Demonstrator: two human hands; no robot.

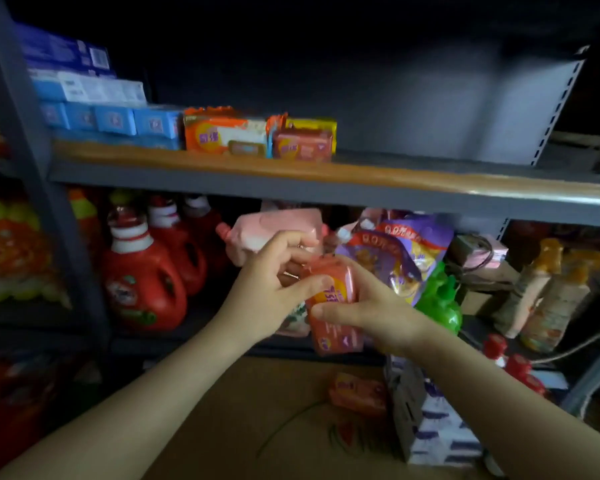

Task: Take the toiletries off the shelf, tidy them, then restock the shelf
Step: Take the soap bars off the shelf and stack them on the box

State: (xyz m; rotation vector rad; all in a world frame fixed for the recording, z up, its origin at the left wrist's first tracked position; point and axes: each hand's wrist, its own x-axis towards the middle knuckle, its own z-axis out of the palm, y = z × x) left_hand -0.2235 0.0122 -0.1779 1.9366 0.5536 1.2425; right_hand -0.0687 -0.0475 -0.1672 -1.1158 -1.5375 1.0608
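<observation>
**Soap pack held in both hands below the shelf**

Head view: the left hand (274,285) and the right hand (364,313) both hold one orange soap pack (333,306), fingers curled around its sides, in front of the lower shelf. The upper shelf (326,174) already carries blue boxes (118,119) and soap packs (257,136) on its left part. The wrapper looks smooth, so the pack may slip during lifting and fall on the floor (257,410), where another pack (359,393) lies

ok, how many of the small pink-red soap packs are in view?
3: one soap pack held in both the left hand and right hand, one on the upper shelf, one low on the cardboard. More may be hidden.
</observation>
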